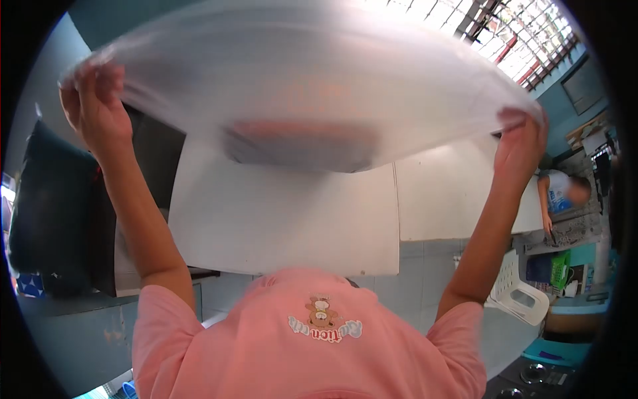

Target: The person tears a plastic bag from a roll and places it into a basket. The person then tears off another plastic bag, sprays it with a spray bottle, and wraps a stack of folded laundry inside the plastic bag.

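Note:
A large, cloudy see-through plastic sheet [425, 86] is stretched wide above the table, blurred by motion; whether it is a single sheet or a bag I cannot tell. At the upper left my left hand [100, 106] is closed on one end of it. My right hand [522, 143] grips the opposite end at the upper right, raised to about the same height. Behind the plastic a grey, folded-looking bundle [299, 146] with a reddish upper edge shows hazily, so its kind is unclear. Beneath lies a white tabletop [286, 219].
A second white table [452, 199] adjoins on the right. Beyond it a person [561, 193] sits near a white plastic chair [518, 292] and a green basket [560, 269]. A dark, cushion-like item [53, 206] stands at left. A barred window [518, 40] is upper right.

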Available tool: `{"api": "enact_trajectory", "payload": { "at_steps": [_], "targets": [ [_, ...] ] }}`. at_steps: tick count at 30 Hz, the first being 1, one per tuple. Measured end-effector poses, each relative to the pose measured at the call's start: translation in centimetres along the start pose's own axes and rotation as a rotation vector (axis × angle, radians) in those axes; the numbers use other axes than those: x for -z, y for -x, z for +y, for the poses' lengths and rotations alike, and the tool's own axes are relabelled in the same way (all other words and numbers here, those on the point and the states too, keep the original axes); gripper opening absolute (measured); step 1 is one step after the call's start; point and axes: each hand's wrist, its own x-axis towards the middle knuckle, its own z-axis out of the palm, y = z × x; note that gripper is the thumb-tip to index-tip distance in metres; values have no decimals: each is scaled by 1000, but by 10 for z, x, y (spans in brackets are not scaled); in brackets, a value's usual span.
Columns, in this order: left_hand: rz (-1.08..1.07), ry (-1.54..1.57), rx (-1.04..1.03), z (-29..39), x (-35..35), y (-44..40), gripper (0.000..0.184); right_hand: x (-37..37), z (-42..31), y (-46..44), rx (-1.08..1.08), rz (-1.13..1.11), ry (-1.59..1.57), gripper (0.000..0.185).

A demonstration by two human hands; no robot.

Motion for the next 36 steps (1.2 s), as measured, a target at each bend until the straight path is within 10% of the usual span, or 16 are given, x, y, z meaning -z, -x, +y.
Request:
{"api": "enact_trajectory", "payload": {
  "at_steps": [13, 16, 18, 25, 27, 36],
  "targets": [
    [-35, -257, -248, 44, -68, -60, 12, 12, -30, -101, 285, -67, 256, 17],
    [-329, -1076, -703, 41, -40, -84, 24, 34, -32, -111, 295, -26, 242, 16],
    [-150, -450, -434, 39, -37, -85, 24, 70, -28, -127, 453, -54, 485, 16],
    [-357, -565, -154, 9, -82, -81, 65, 30, -5, -123, -35, -127, 70, 16],
    [13, -331, 108, -16, -111, -59, 18, 6, 21, -131, -104, -97, 164, 17],
    [-108, -331, 109, -36, -128, -130, 26, -65, 30, -200, -51, -64, 17, 19]
  ]
}}
